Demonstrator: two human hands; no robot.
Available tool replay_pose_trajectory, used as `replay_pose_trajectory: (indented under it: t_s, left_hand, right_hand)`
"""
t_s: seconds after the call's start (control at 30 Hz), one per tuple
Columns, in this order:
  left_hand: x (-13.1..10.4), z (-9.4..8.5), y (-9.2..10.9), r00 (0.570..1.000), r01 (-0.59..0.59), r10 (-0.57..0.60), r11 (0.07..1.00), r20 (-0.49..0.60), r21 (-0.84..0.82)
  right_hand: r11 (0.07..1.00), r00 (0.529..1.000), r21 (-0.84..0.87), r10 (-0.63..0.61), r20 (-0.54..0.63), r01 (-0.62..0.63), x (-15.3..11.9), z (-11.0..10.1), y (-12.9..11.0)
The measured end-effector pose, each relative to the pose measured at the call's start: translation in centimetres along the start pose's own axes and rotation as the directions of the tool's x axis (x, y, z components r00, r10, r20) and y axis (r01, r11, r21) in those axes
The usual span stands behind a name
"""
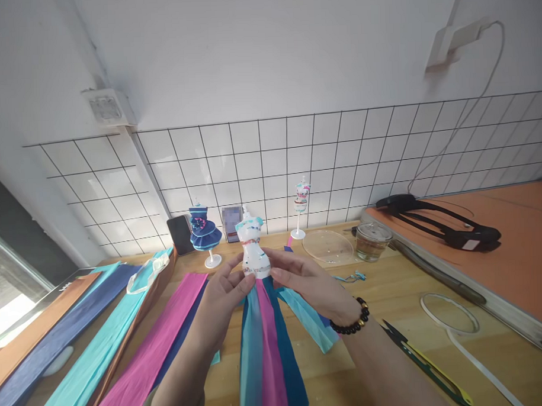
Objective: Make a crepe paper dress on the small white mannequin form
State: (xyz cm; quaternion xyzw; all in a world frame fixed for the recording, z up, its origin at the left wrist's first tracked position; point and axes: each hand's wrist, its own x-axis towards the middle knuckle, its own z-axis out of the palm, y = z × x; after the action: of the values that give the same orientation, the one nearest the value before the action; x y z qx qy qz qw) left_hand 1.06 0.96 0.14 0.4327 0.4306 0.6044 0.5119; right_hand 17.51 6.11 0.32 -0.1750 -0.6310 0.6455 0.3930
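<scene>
A small white mannequin torso (252, 246) is held up over the wooden table (390, 293), with blue, pink and teal paper strips (269, 345) hanging from its waist. My left hand (223, 296) pinches the waist from the left. My right hand (311, 281), with a black bead bracelet at the wrist, grips the waist and strips from the right. A loose teal strip (308, 320) trails out under my right hand.
Long crepe paper strips (102, 345) in pink, teal, navy and orange lie at the left. A dressed blue mannequin (204, 230), a phone (181, 234) and another mannequin (301, 205) stand by the tiled wall. A clear lid (328, 246), glass jar (372, 241), snips (425, 363) and tape ring (449, 312) lie right.
</scene>
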Motion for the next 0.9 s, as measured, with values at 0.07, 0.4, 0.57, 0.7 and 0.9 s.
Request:
replay_pose_trajectory:
  t_s: [0.07, 0.4, 0.57, 0.7, 0.9]
  left_hand:
    - [0.0, -0.2, 0.0, 0.999, 0.04, -0.038, 0.996, 0.03, -0.079]
    - [0.4, -0.1, -2.4, 0.918, 0.18, -0.028, 0.918, 0.395, -0.352]
    - [-0.4, 0.7, -2.6, 0.92, 0.159, -0.021, 0.932, 0.391, -0.326]
    - [-0.4, 0.5, -2.3, 0.901, 0.183, -0.074, 0.958, 0.428, -0.221]
    - [0.4, -0.4, -2.6, 0.96, 0.003, 0.034, 0.991, 0.28, -0.13]
  right_hand:
    - [0.999, 0.997, 0.023, 0.036, -0.062, -0.035, 0.0, -0.1, 0.2]
    - [0.996, 0.999, 0.087, 0.034, -0.018, -0.032, 0.4, 0.7, 0.2]
    - [0.985, 0.995, 0.159, 0.049, 0.088, -0.062, 0.3, 1.0, 0.5]
    - [0.984, 0.997, 0.16, 0.066, 0.039, -0.072, 0.1, 1.2, 0.0]
    - [0.998, 0.996, -0.041, -0.054, -0.074, 0.051, 0.1, 1.0, -0.8]
